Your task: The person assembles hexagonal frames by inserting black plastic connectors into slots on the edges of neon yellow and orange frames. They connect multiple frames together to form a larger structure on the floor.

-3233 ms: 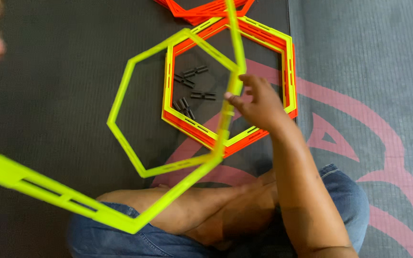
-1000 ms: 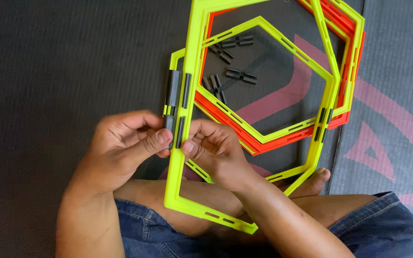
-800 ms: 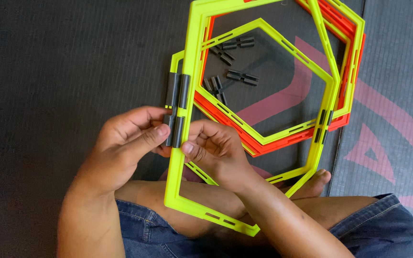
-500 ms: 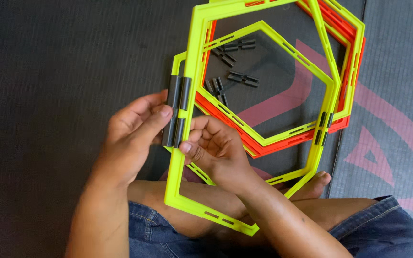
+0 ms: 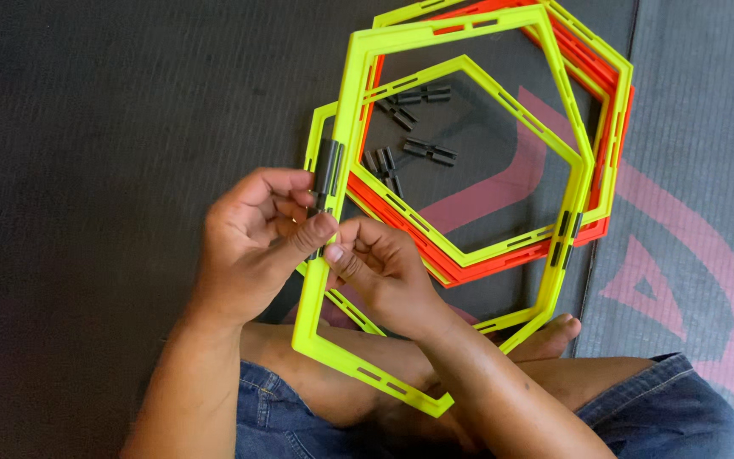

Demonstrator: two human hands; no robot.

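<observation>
My left hand [image 5: 252, 246] pinches the grey clip [image 5: 326, 170] on the yellow frame's [image 5: 324, 340] edge, thumb pressed flat to steady it; my right hand [image 5: 384, 272] grips the same bar from inside, fingers curled shut; the frame rests tilted over my lap, above orange frames [image 5: 401, 208] and spare clips [image 5: 422, 149] on the mat [image 5: 112, 127].

Open dark mat [image 5: 104, 127] to the left, passage ahead and right blocked by stacked yellow and orange hexagon rings [image 5: 584, 183] ringing loose black clips [image 5: 409, 127], bent legs [image 5: 554, 374] close below.
</observation>
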